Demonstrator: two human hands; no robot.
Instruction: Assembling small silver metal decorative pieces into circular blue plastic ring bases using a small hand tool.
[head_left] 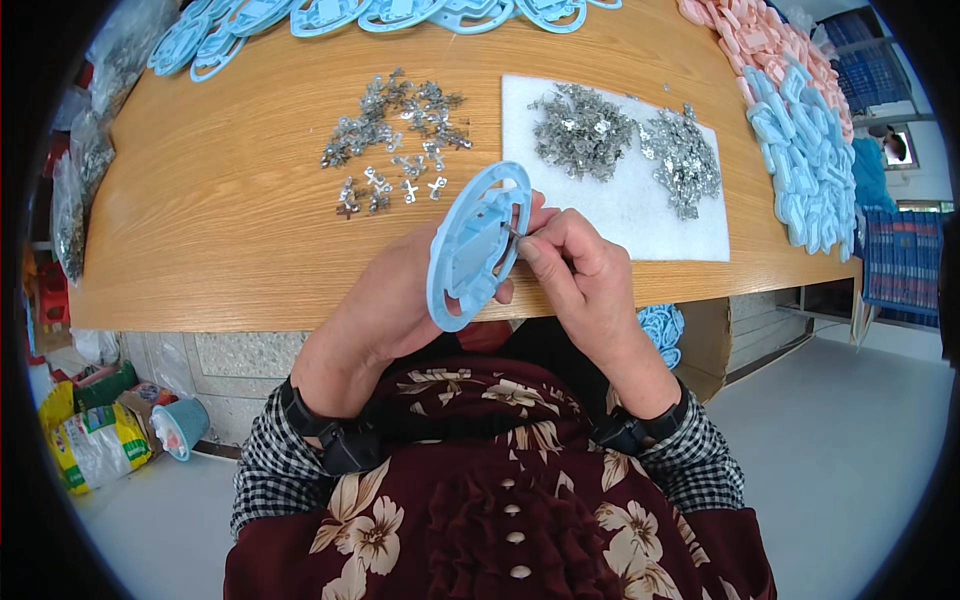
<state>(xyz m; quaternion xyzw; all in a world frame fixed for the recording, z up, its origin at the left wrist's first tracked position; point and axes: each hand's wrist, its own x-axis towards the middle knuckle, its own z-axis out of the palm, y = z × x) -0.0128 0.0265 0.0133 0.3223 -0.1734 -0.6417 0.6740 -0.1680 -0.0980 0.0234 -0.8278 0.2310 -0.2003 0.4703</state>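
Observation:
My left hand (385, 305) holds a light blue oval plastic part (472, 245) upright over the near edge of the wooden table (230, 210). My right hand (575, 270) pinches a small metal clip (512, 233) against the part's inner rim. Both wrists wear black bands. Loose metal clips (395, 135) lie scattered on the wood just beyond my hands. Two more heaps of metal clips (625, 140) rest on a white foam sheet (620, 210) to the right.
Blue plastic parts (330, 15) line the table's far edge. Piles of pink parts (755, 40) and blue parts (805, 160) fill the right side. Bags (95, 440) and a small cup (182, 425) sit on the floor at the left. Blue crates (900, 270) stand at the right.

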